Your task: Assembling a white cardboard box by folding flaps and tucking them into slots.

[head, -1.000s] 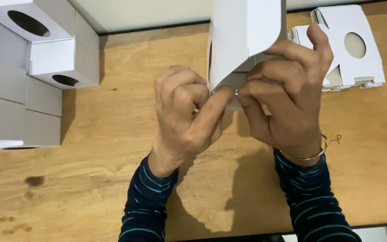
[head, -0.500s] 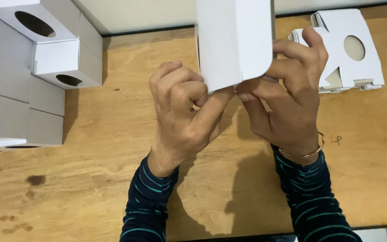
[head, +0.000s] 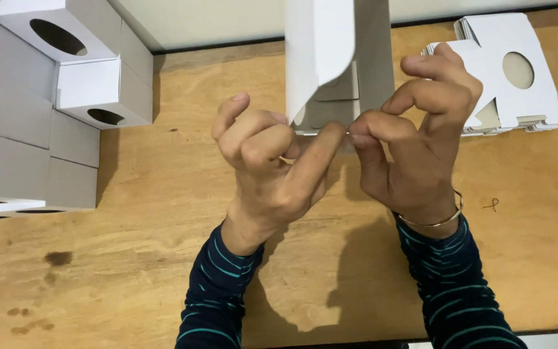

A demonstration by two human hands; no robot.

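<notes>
- Folded white boxes [head: 66, 84] with round holes are already stacked at the left of the tabletop [head: 163, 258].
- Left hand [head: 272, 168] and right hand [head: 414, 142] hold a half-formed carton [head: 337, 58] upright, fingers pinched on its bottom flaps, which are not yet closed.
- Flat blanks [head: 511, 71] wait at the right.

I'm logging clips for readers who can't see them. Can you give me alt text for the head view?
Two hands, the left hand and the right hand, pinch the lower edge of a white carton held upright over a wooden table. Finished white boxes with round holes are stacked at the left, and a stack of flat blanks lies at the right.
</notes>
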